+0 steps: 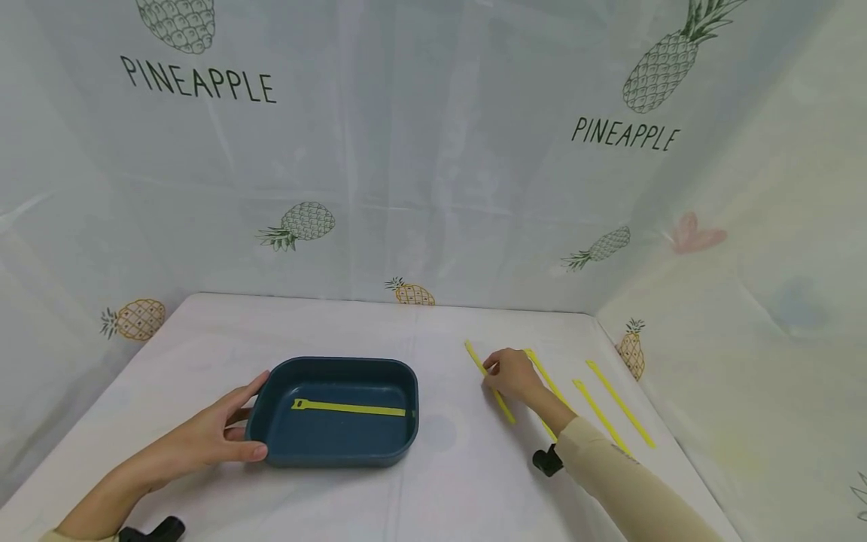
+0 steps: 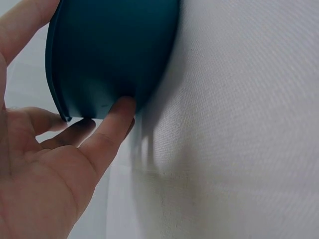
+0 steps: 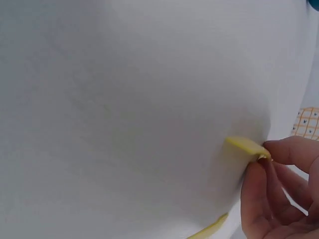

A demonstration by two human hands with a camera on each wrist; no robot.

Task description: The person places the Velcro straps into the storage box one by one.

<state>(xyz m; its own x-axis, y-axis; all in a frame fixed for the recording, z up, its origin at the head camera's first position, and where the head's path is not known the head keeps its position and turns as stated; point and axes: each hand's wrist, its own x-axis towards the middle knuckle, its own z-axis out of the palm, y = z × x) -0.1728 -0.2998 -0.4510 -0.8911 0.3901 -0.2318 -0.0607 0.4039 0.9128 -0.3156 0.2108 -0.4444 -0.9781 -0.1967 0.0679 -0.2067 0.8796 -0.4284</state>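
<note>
My left hand (image 1: 196, 436) grips the left end of a dark blue rectangular tub (image 1: 325, 455), thumb at the near corner and fingers at the far one. In the left wrist view, fingers touch the outer wall of the tub (image 2: 109, 55). One yellow cable strap (image 1: 348, 408) with a slotted head lies flat inside it. To the right, my right hand (image 1: 515, 374) pinches another yellow cable strap (image 1: 503, 406) over the table. The right wrist view shows this strap (image 3: 246, 145) bent between thumb and fingers.
Three more yellow straps lie on the white-covered table (image 1: 447, 482): one partly hidden by the right forearm (image 1: 542, 369), and two further right (image 1: 599, 410). A white curtain (image 1: 420, 150) printed with pineapples stands behind and at both sides. Each wrist carries a black device (image 1: 547, 461).
</note>
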